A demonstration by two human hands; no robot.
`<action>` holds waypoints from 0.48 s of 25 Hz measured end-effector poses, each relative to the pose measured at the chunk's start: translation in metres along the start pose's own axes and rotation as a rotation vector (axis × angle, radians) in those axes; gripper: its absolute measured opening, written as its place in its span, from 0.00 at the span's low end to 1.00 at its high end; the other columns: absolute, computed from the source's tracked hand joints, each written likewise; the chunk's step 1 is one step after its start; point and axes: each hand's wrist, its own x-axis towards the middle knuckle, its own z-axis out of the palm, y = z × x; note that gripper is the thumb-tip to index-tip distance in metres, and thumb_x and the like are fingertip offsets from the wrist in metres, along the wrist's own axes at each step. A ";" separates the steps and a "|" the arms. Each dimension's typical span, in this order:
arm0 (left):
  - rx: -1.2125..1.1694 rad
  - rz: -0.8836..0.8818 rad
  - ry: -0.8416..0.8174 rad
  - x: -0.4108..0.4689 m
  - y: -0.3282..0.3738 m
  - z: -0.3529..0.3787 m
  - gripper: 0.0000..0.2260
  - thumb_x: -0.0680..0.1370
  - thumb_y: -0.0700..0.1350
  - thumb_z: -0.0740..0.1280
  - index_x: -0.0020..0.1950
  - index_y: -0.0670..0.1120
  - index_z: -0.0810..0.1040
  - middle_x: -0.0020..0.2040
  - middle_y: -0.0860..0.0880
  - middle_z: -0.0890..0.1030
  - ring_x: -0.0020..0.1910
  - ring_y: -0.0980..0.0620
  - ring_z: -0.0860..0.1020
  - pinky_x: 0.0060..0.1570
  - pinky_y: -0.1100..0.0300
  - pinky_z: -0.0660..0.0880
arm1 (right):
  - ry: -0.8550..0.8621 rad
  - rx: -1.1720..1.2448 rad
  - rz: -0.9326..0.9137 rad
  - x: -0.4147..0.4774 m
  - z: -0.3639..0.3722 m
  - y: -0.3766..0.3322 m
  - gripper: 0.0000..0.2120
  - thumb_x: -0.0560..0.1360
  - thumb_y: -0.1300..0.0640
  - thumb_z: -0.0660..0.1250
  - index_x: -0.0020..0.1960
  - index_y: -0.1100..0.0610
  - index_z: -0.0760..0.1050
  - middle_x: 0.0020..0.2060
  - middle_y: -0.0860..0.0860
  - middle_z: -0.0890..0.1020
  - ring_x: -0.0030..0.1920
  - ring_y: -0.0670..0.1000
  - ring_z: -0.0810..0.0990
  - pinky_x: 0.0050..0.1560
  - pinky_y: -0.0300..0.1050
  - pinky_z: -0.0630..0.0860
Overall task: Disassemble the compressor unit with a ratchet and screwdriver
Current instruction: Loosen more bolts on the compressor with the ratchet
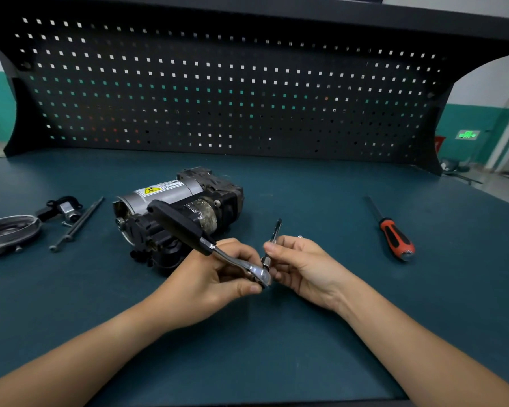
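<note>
Fingers (238, 253) of the left hand (218, 277) are gripping the ratchet (188, 227), those of the right hand (300, 268) pinching its bit (272, 242); the compressor (177, 207) is lying on the bench (306, 198) at eleven o'clock, cover (9, 233) and bolts (77, 223) off at nine, body not yet opened.

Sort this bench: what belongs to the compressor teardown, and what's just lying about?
In use:
silver-and-black compressor unit
black-handled chrome ratchet in left hand
slim dark socket extension in right hand
red-and-black screwdriver

Lying about:
grey oval metal cover
long dark bolts
small black bracket
</note>
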 end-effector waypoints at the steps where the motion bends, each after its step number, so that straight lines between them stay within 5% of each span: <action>1: 0.014 0.005 0.007 0.000 -0.001 0.000 0.08 0.68 0.44 0.72 0.44 0.52 0.77 0.41 0.51 0.78 0.41 0.58 0.78 0.42 0.66 0.74 | 0.005 -0.003 -0.006 0.000 0.000 0.000 0.09 0.63 0.56 0.70 0.38 0.58 0.71 0.27 0.50 0.80 0.24 0.43 0.76 0.26 0.32 0.73; 12: -0.297 -0.287 0.173 0.001 -0.005 0.006 0.19 0.62 0.39 0.76 0.47 0.47 0.71 0.39 0.53 0.82 0.39 0.55 0.83 0.40 0.65 0.78 | 0.046 0.073 -0.003 0.000 0.006 -0.002 0.08 0.66 0.60 0.69 0.38 0.58 0.70 0.26 0.51 0.80 0.24 0.44 0.77 0.26 0.32 0.74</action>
